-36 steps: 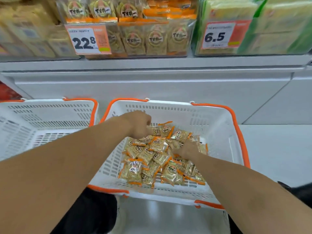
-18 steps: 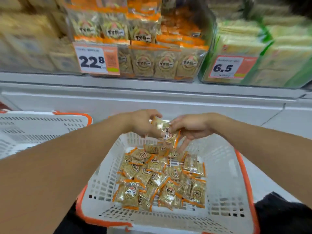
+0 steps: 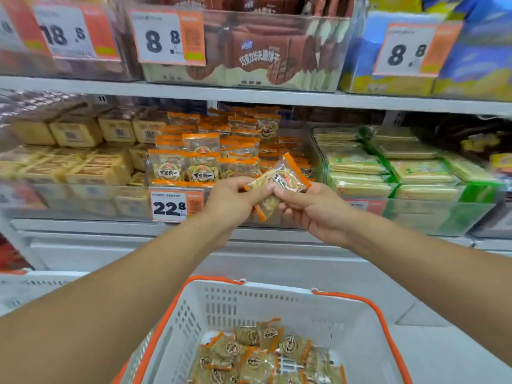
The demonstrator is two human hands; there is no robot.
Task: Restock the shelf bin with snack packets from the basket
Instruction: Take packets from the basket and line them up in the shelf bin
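Filling the middle shelf, the clear shelf bin (image 3: 314, 151) holds stacked orange-edged packets behind a 22.8 price tag (image 3: 169, 206). Below stands the white basket (image 3: 277, 300) with more packets. Left hand (image 3: 232, 200) and right hand (image 3: 315, 209) both pinch snack packets (image 3: 279, 180) just before the bin.

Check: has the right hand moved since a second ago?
Yes. The right hand rose out of the basket and now pinches snack packets with the left hand, level with the 22.8 price tag.
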